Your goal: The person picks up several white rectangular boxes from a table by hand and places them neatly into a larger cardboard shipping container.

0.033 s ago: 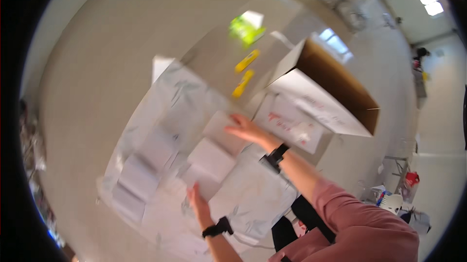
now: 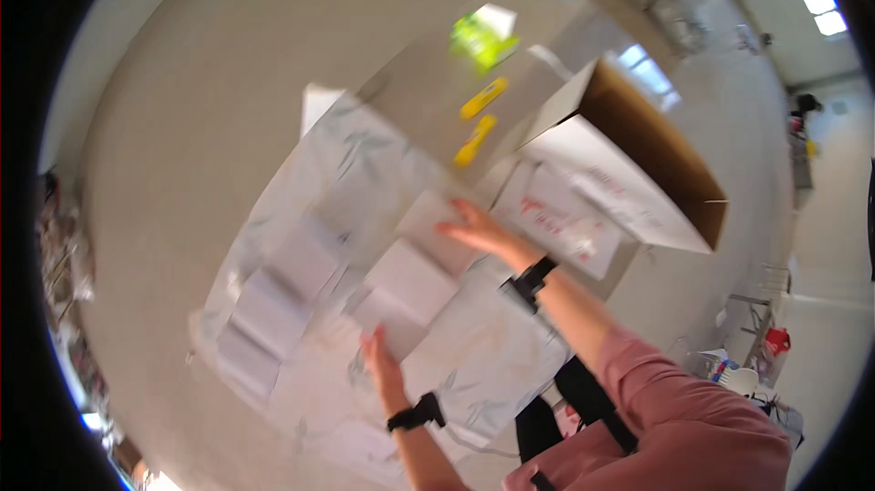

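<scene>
Two rows of plain white, box-like blocks lie on a pale cloth with grey leaf prints (image 2: 365,149). The right row has a far block (image 2: 428,217), a middle block (image 2: 412,283) and a near block (image 2: 392,322). My right hand (image 2: 481,228) rests its spread fingers at the far block's right side. At the near block's lower edge is my left hand (image 2: 385,371), fingers stretched out and slightly blurred. Neither hand is wrapped around anything. The left row, with its far block (image 2: 305,256), middle block (image 2: 272,313) and near block (image 2: 248,365), stands apart from both hands.
Beyond the cloth lie two yellow cutter-like tools (image 2: 484,98) and a bright green packet (image 2: 483,41). An open white carton (image 2: 629,176), brown inside, stands to the right. Beside it is a flat white piece with red print (image 2: 556,222).
The whole view has shifted a little, so everything appears slightly farther right and higher. Both hands keep about the same place against the white blocks.
</scene>
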The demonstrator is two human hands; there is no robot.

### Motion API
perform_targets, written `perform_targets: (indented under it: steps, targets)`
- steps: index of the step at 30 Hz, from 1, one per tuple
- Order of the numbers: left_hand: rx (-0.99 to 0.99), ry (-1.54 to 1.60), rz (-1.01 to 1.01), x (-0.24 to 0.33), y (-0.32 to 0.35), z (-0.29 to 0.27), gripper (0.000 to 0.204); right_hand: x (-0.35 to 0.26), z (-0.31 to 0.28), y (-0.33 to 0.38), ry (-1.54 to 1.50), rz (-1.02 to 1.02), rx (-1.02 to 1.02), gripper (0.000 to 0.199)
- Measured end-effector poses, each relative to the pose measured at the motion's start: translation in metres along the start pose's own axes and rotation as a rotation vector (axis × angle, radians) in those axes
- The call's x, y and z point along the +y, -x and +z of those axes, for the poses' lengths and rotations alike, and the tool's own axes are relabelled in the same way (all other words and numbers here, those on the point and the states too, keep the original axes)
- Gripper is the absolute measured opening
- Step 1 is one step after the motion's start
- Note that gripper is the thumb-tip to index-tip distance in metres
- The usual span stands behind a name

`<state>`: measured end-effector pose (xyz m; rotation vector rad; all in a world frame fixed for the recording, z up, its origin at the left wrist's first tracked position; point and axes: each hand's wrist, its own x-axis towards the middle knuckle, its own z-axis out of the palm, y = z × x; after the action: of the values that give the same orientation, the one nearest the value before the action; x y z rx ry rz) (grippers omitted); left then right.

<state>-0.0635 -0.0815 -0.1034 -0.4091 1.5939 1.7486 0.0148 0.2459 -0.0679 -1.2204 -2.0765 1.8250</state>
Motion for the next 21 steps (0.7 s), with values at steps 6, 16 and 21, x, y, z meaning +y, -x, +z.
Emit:
perform_targets:
  steps: [6,16,21]
  targets:
    - [-0.057,0.080,0.031,0.026,0.020,0.039,0.034,-0.018,-0.004,0.012,-0.107,0.004,-0.093,0.052]
    - [0.014,0.021,-0.023,0.022,0.049,0.024,0.046,-0.023,0.004,0.045,0.020,0.124,-0.172,0.057]
    - [0.041,-0.200,-0.015,0.019,0.046,0.019,0.058,-0.012,-0.006,0.062,0.420,-0.156,0.098,0.063]
